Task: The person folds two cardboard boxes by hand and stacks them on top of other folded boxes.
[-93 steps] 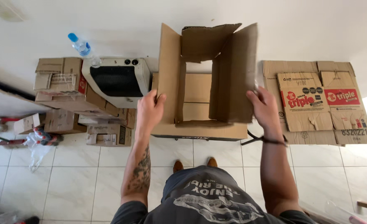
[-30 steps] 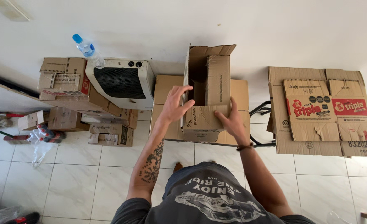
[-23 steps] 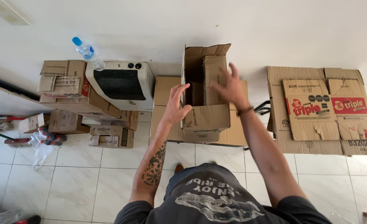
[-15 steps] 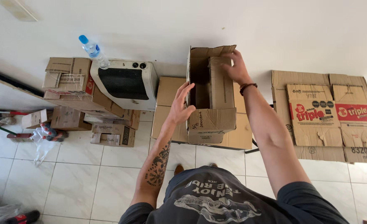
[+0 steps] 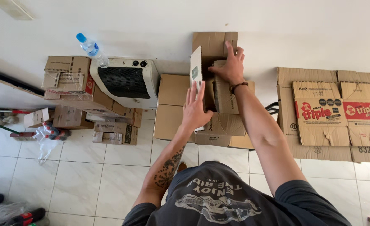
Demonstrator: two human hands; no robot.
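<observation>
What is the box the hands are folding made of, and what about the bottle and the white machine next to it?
The box looks like brown corrugated cardboard: matte, creased, with bent flaps under the left hand and right hand. The bottle seems clear, shiny plastic with a blue cap. The white machine appears to be smooth plastic or painted metal; I cannot tell which.

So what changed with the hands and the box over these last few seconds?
The cardboard box was turned from wide open to narrow. The right hand moved from its right side up to the far flaps; the left hand presses the left flap. Heater and flattened cartons stayed put.
</observation>
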